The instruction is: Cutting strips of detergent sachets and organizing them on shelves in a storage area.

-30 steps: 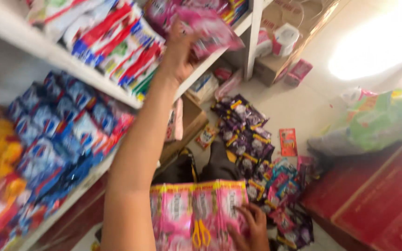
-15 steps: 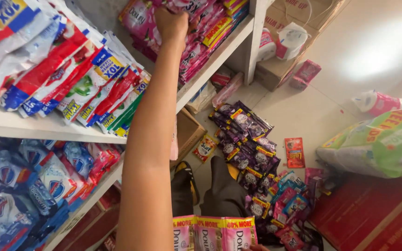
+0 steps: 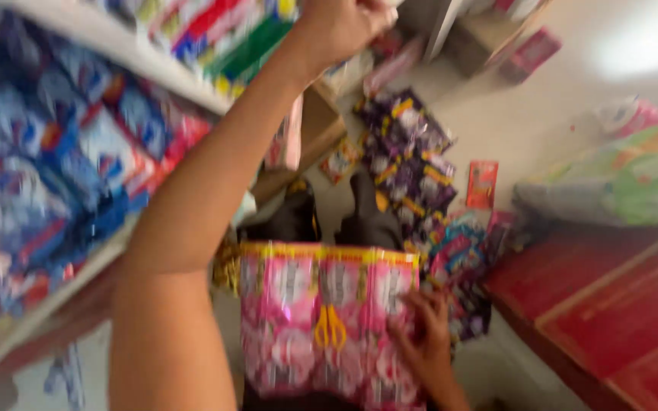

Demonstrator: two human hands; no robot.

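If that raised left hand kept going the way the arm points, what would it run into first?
Most likely the packets on the upper shelf: the left hand is up at that shelf's edge, fist closed, right beside the colourful packs. The picture is blurred, so depth and what the fist holds are uncertain.

Head camera, looking steeply down (blurred, seemingly close), shelves (image 3: 55,175) left

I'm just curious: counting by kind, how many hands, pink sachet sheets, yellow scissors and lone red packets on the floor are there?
Hands: 2, the left hand raised at the shelf and the right hand on the sheet
Pink sachet sheet: 1
Yellow-handled scissors: 1, lying on the sheet
Red packet alone on the floor: 1
Total: 5
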